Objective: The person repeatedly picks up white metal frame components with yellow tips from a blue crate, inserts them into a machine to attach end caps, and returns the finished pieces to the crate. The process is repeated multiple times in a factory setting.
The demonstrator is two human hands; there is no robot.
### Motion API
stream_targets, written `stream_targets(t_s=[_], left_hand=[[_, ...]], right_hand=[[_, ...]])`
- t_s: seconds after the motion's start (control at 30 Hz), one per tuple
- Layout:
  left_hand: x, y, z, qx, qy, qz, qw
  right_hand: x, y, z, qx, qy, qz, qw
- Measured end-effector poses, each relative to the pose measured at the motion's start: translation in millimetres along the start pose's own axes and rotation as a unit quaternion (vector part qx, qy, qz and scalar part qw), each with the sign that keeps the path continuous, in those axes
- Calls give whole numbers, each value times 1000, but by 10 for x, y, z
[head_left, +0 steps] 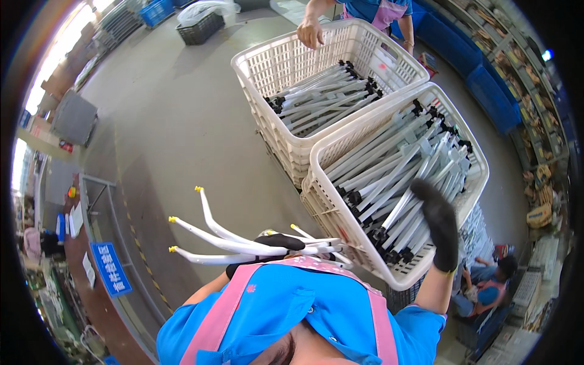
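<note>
The left hand wears a black glove and is partly hidden behind the blue and pink clothing at the lower edge. Its grip is closed around a bundle of white curved rods with yellow tips, which fan out to the left of the grip.

The right hand, also in a black glove, is raised with fingers together and extended. Whether its grip touches anything cannot be told.

The near white basket lies directly behind the right grip. It holds grey-white tubes with black end caps, stacked lengthwise. The far white basket sits beyond and left of it with the same kind of tubes.

Another person's hand rests on the far basket's rim; the body is cut off at the top edge.
</note>
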State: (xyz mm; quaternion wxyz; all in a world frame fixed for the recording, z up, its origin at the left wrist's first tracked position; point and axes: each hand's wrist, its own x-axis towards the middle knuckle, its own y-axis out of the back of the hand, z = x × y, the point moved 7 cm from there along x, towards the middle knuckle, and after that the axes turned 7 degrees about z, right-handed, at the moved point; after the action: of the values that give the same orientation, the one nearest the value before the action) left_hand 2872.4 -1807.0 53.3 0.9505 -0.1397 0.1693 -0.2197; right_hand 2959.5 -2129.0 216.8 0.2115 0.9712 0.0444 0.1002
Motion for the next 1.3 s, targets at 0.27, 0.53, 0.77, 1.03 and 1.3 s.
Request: stream_targets(t_s=[0.27,0.53,0.77,1.03,1.3], left_hand=[[25,445,699,-66,-147,-252,954],[-288,840,564,-111,36,-277,954],[-435,555,400,-33,110,-310,944],[-938,-197,-233,-256,353,-371,820],[-1733,-1112,-961,-213,287,-375,855]], right_hand=[[-733,-2378,-270,2,-60,-193,979],[-1251,-3266,-181,100,-259,-150,949],[-1729,-3237,-364,45,-317,28,947],[-3113,-3202,-533,-70,-306,233,921],[-4952,-3275,-942,-64,-345,404,845]])
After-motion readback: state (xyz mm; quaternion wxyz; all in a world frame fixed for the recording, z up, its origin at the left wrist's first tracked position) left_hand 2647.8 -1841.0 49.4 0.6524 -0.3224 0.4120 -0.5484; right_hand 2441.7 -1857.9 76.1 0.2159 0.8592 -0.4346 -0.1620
